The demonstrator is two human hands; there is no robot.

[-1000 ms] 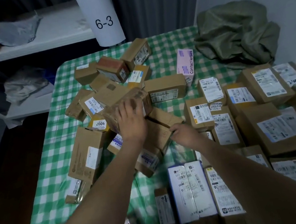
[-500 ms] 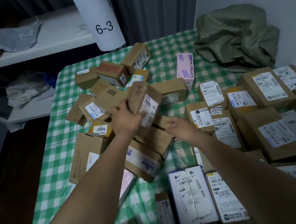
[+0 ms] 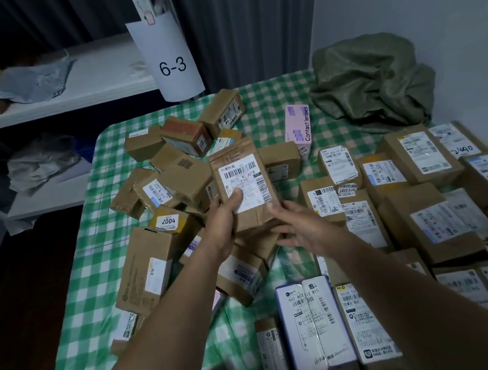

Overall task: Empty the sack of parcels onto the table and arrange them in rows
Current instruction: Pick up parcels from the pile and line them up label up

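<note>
Head view: the left hand [image 3: 225,218] pinches a brown cardboard parcel with white barcode label [image 3: 245,181], thumb on top. It is held at centre above the jumbled heap of boxes [image 3: 175,187]. The right hand [image 3: 299,227] cups its lower corner. It is best laid label-up, flush against the neat rows of parcels [image 3: 427,222] at four o'clock.

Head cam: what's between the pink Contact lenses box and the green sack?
Only bare green-checked tablecloth lies between the pink Contact lenses box and the crumpled green sack; no parcel sits in that gap. Head view shows it.
</note>
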